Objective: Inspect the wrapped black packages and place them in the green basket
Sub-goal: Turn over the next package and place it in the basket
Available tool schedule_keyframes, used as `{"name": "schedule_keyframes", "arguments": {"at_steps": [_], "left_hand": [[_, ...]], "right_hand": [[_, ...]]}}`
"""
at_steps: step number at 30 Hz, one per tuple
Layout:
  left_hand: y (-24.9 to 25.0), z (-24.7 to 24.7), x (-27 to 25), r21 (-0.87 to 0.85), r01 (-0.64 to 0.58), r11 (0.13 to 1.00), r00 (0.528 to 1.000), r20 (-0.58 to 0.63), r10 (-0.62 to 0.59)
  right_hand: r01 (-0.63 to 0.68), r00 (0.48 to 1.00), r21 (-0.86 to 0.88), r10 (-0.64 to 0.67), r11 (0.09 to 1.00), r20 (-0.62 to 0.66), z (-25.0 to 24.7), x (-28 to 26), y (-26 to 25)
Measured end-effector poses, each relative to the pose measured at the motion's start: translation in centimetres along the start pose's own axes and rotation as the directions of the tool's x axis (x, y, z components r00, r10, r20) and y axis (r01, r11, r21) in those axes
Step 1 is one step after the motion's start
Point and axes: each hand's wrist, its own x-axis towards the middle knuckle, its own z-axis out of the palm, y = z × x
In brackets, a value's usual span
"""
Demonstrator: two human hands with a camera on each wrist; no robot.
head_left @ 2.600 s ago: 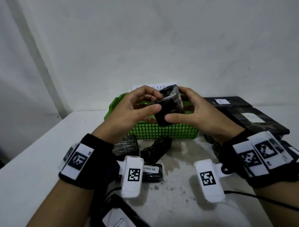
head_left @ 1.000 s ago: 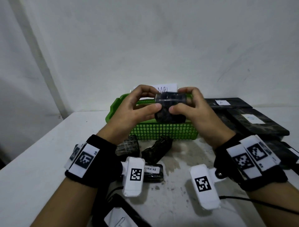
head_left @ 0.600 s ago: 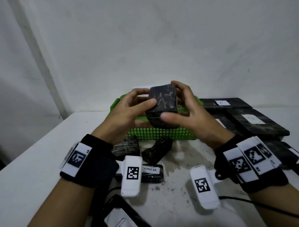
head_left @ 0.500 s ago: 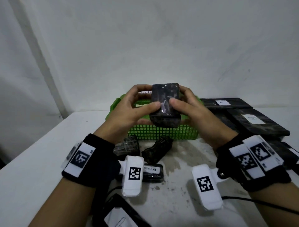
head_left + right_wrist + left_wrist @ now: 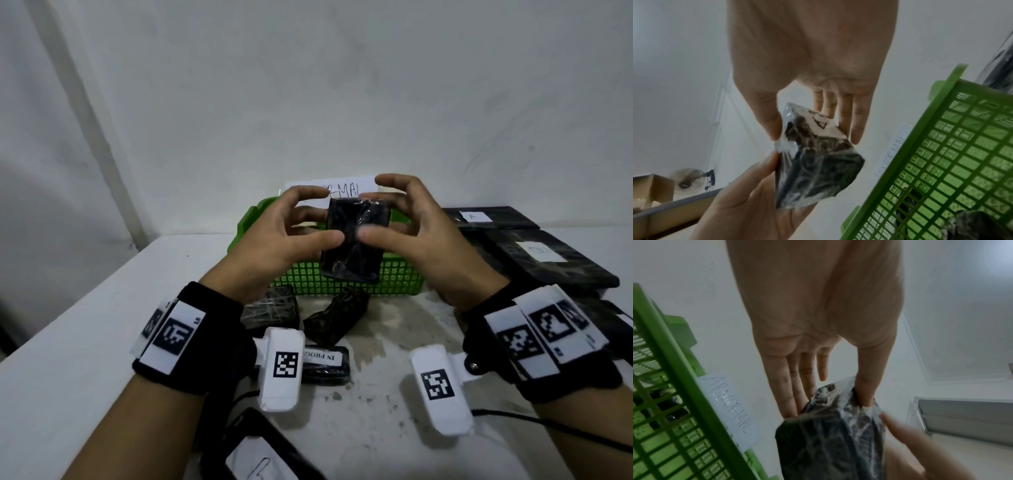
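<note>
A wrapped black package (image 5: 354, 240) hangs in the air in front of the green basket (image 5: 394, 277), held between both hands. My left hand (image 5: 308, 219) pinches its left side with thumb and fingers. My right hand (image 5: 383, 216) pinches its right side, index finger lifted above. The left wrist view shows the plastic-wrapped package (image 5: 834, 434) at my left fingertips. In the right wrist view the package (image 5: 816, 162) carries a white label with a handwritten letter. Other wrapped black packages (image 5: 337, 318) lie on the table before the basket; one (image 5: 972, 224) lies inside it.
A paper label (image 5: 346, 188) reading ABNORMAL sticks up behind the basket. Flat black wrapped packs (image 5: 548, 260) with white labels are stacked at the right. A labelled black pack (image 5: 325, 363) lies near my left wrist, another (image 5: 260, 455) at the front edge. A white wall stands close behind.
Both hands have kept turning the package; it went from lying sideways to standing upright, and now hangs a little lower with its broad face toward me.
</note>
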Motion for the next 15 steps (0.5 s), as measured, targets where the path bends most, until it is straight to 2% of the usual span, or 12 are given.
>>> {"name": "schedule_keyframes", "arguments": {"at_steps": [4,7,11,15], "left_hand": [[0.15,0.20,-0.03,0.014,-0.084,0.996,0.996,0.002,0.084],[0.20,0.39,-0.06,0.065,-0.139,0.988,0.990,0.041,0.137],[0.61,0.80,-0.16,0.171,-0.223,0.960,0.974,0.074,0.213],[0.70,0.33,-0.36,0.139,-0.235,0.962,0.971,0.071,0.227]], "right_hand": [[-0.210,0.976,0.135,0.200,0.968,0.088,-0.40,0.12,-0.53],[-0.295,0.948,0.192,0.263,0.936,0.178,-0.61,-0.16,-0.37],[-0.240,0.971,0.341,0.226,0.909,0.083,-0.14,-0.04,-0.41],[-0.070,0.994,0.236,0.088,0.969,-0.067,0.12,0.22,-0.48]]}}
